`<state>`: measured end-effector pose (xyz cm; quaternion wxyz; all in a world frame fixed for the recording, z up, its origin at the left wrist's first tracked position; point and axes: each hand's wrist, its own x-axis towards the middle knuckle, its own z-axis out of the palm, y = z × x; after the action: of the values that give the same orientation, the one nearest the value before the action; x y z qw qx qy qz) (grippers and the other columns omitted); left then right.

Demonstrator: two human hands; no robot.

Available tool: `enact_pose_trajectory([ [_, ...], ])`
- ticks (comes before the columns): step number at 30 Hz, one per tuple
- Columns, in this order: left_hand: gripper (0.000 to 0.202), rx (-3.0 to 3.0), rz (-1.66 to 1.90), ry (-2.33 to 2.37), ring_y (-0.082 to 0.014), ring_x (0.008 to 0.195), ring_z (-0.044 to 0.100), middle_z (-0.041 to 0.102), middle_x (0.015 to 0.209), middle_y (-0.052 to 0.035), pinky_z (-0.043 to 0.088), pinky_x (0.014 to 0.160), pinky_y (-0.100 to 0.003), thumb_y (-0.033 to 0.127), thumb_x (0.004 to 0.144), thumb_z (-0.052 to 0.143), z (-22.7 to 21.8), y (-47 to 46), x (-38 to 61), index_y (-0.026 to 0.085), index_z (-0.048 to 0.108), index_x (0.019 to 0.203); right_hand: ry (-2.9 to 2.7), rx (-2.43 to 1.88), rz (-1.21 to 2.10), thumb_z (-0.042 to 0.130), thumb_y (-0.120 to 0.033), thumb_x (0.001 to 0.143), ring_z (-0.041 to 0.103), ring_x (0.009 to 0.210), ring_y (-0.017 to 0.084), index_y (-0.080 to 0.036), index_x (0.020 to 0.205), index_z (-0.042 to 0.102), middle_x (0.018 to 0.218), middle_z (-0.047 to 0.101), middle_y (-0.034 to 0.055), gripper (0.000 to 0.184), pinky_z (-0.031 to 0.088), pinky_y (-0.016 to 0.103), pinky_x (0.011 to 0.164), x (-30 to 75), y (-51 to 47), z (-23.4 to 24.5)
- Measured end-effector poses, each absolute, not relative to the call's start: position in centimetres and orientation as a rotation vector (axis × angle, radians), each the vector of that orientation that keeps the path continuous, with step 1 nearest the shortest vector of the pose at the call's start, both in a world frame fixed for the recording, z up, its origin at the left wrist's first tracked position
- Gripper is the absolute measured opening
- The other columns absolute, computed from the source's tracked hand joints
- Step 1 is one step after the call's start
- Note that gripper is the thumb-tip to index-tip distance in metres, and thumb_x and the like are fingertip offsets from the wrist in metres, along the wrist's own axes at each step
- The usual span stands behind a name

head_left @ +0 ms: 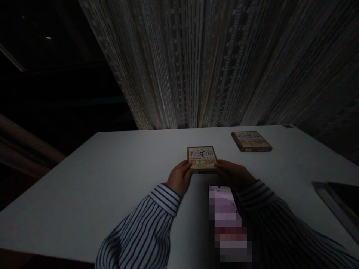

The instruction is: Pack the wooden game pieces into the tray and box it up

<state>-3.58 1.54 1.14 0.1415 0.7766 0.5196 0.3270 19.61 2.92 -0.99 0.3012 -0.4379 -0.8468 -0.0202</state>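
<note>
Between my two hands is a flat square Chinese chess box point(202, 158), with a brown border and printed characters on its lid. My left hand point(180, 176) grips its left side near the front corner, thumb on top. On the opposite side my right hand point(237, 174) holds the right front corner, also with the thumb over the lid. Whether the box rests on the white table point(134, 168) or is slightly lifted, I cannot tell. A second, similar box point(251, 141) lies farther back to the right, apart from my hands.
A phone with a lit, partly blurred screen point(227, 213) lies in front of me, beside my right forearm. At the right edge is a dark, flat object point(340, 198). A striped string curtain point(193, 67) hangs behind the table. The room is dim.
</note>
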Motion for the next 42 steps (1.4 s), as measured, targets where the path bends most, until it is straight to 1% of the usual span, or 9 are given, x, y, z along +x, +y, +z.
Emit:
enact_pose_trajectory([
  [9, 0.03, 2.241, 0.897, 1.532, -0.0211, 0.106, 0.055, 0.058, 0.116, -0.012, 0.043, 0.094, -0.036, 0.02, 0.081, 0.047, 1.3, 1.5, -3.6, 0.013, 0.061, 0.106, -2.261, -1.144, -0.064, 0.047, -0.021, 0.079, 0.062, 0.095, 0.018, -0.024, 0.099, 0.061, 0.107, 0.065, 0.0045, 0.025, 0.053, 0.036, 0.08, 19.8, 3.0, -1.5],
  [16, 0.031, 2.23, 0.88, 1.539, -0.0204, 0.107, 0.054, 0.057, 0.117, -0.0116, 0.042, 0.095, -0.034, 0.022, 0.081, 0.047, 1.4, 1.3, -3.5, 0.013, 0.06, 0.108, -2.254, -1.152, -0.078, 0.047, -0.023, 0.079, 0.063, 0.093, 0.018, -0.021, 0.096, 0.063, 0.104, 0.065, 0.0067, 0.024, 0.053, 0.034, 0.078, 19.7, 2.8, -1.1],
  [19, 0.031, 2.217, 0.888, 1.547, -0.0206, 0.108, 0.053, 0.057, 0.117, -0.0123, 0.042, 0.095, -0.034, 0.022, 0.081, 0.047, 1.2, 1.4, -3.5, 0.013, 0.06, 0.108, -2.229, -1.182, -0.084, 0.046, -0.023, 0.079, 0.064, 0.089, 0.019, -0.02, 0.091, 0.064, 0.098, 0.067, 0.0082, 0.023, 0.054, 0.034, 0.077, 19.5, 2.7, -0.7],
  [22, 0.031, 2.218, 0.879, 1.558, -0.0212, 0.108, 0.053, 0.056, 0.118, -0.0129, 0.042, 0.096, -0.035, 0.021, 0.081, 0.048, 1.2, 1.4, -3.5, 0.012, 0.059, 0.109, -2.187, -1.215, -0.069, 0.046, -0.021, 0.078, 0.065, 0.085, 0.019, -0.02, 0.087, 0.065, 0.092, 0.069, 0.0067, 0.021, 0.055, 0.033, 0.074, 19.3, 2.6, -0.3],
  [26, 0.031, 2.223, 0.853, 1.57, -0.0219, 0.108, 0.053, 0.056, 0.118, -0.0134, 0.041, 0.096, -0.036, 0.021, 0.081, 0.048, 1.3, 1.5, -3.5, 0.012, 0.06, 0.109, -2.182, -1.208, -0.004, 0.046, -0.022, 0.079, 0.065, 0.083, 0.017, -0.018, 0.087, 0.065, 0.09, 0.069, 0.0069, 0.021, 0.055, 0.03, 0.073, 19.2, 2.5, -0.1],
  [29, 0.03, 2.231, 0.87, 1.566, -0.0213, 0.108, 0.053, 0.056, 0.118, -0.0119, 0.042, 0.096, -0.036, 0.021, 0.081, 0.048, 1.1, 1.5, -3.4, 0.014, 0.06, 0.108, -2.185, -1.243, 0.048, 0.046, -0.023, 0.079, 0.065, 0.081, 0.017, -0.016, 0.087, 0.064, 0.089, 0.069, 0.0075, 0.021, 0.054, 0.029, 0.072, 19.2, 2.4, 0.1],
  [36, 0.03, 2.21, 0.915, 1.595, -0.0213, 0.11, 0.051, 0.054, 0.12, -0.0123, 0.041, 0.097, -0.036, 0.025, 0.081, 0.049, 0.9, 1.5, -3.3, 0.013, 0.061, 0.106, -2.191, -1.242, 0.093, 0.044, -0.026, 0.08, 0.064, 0.083, 0.017, -0.018, 0.088, 0.064, 0.091, 0.068, 0.0069, 0.023, 0.053, 0.031, 0.074, 19.3, 2.4, 0.0],
  [39, 0.03, 2.213, 0.918, 1.574, -0.0204, 0.111, 0.051, 0.054, 0.121, -0.0112, 0.04, 0.098, -0.035, 0.022, 0.081, 0.049, 0.9, 1.5, -3.3, 0.013, 0.06, 0.107, -2.186, -1.206, 0.062, 0.043, -0.026, 0.08, 0.062, 0.089, 0.018, -0.018, 0.088, 0.064, 0.095, 0.067, 0.0085, 0.024, 0.051, 0.034, 0.079, 19.3, 2.6, -0.2],
  [42, 0.03, 2.21, 0.904, 1.56, -0.02, 0.111, 0.051, 0.055, 0.121, -0.0103, 0.04, 0.098, -0.035, 0.021, 0.08, 0.049, 0.9, 1.5, -3.4, 0.014, 0.059, 0.108, -2.2, -1.201, 0.065, 0.041, -0.026, 0.08, 0.061, 0.091, 0.018, -0.019, 0.089, 0.064, 0.098, 0.066, 0.0084, 0.025, 0.051, 0.035, 0.08, 19.4, 2.7, -0.3],
])
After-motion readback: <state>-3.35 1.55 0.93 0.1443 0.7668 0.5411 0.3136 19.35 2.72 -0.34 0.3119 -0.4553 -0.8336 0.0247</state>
